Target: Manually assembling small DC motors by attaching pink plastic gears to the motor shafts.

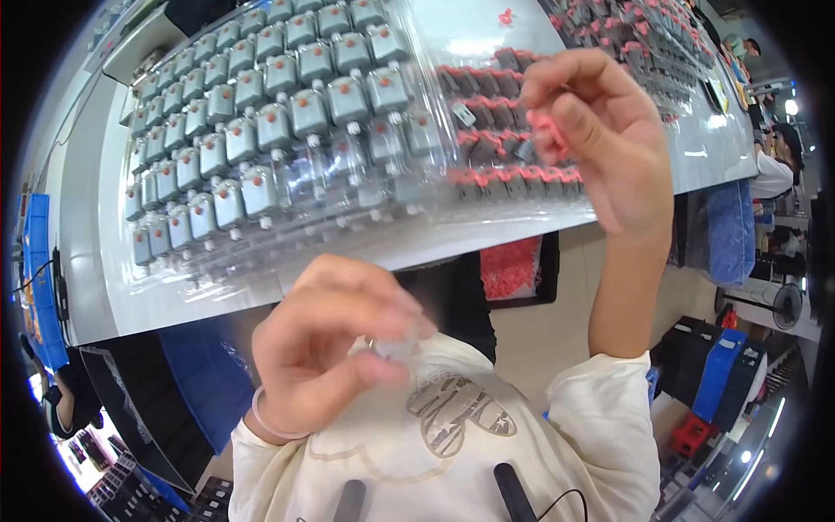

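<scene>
In front of my chest, my left hand [313,339] is closed, pinching a small whitish piece [398,346] that motion blurs. Above the right side of the table, my right hand [613,143] is bent with thumb and fingers around a small pink-red part [548,135]. Beneath and beside that hand lies a tray of dark grey parts [504,183] topped with pink pieces. To its left, a clear plastic tray [317,174] carries rows of silver-grey rounded parts [258,191], each with an orange spot. Some cells at its near right corner show bare plastic.
Another tray of dark and pink parts [644,52] lies at the far right. A single pink piece [505,16] is on the white table [217,304]. Below the table edge sits a dark box of pink-red pieces [511,268]. A blue bin [36,270] stands left.
</scene>
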`<state>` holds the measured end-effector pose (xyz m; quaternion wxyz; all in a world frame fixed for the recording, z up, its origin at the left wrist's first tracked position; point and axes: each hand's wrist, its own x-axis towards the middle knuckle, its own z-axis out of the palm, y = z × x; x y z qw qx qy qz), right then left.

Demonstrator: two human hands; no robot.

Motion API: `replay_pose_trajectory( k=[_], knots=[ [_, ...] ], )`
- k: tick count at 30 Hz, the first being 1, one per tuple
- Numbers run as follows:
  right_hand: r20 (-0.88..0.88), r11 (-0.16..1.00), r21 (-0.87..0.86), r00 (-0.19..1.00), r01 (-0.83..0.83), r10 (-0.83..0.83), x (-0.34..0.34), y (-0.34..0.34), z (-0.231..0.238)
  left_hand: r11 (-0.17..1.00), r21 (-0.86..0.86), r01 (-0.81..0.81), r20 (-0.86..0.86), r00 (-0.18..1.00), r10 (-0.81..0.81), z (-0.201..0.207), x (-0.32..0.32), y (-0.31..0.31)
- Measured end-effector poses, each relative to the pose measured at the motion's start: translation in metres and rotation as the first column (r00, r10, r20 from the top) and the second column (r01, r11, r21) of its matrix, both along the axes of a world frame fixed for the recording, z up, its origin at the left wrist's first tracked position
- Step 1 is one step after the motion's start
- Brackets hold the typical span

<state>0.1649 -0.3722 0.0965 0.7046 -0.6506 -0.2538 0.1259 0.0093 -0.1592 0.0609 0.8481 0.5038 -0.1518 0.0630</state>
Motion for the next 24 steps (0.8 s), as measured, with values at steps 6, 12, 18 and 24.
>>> replay_pose_trajectory(
  k=[6, 12, 18, 24],
  knots=[
    [-0.075, 1.000, 0.010, 0.997, 0.014, -0.013, -0.060, 0.010, 0.001, 0.996, -0.023, 0.090, -0.148, 0.985, -0.093, -0.017, 0.002, -0.016],
    [0.397, 0.990, -0.131, 0.912, -0.060, 0.108, -0.077, 0.008, -0.014, 0.990, -0.099, 0.103, -0.291, 0.948, -0.128, -0.025, -0.006, -0.028],
    [0.489, 0.984, -0.165, 0.872, 0.074, 0.017, -0.095, 0.017, -0.015, 0.995, -0.086, 0.054, -0.276, 0.958, -0.076, -0.032, -0.008, -0.031],
    [0.577, 0.980, -0.149, 0.816, 0.129, -0.020, -0.100, 0.021, -0.019, 0.993, -0.107, 0.043, -0.297, 0.952, -0.073, -0.035, -0.011, -0.031]
  ],
)
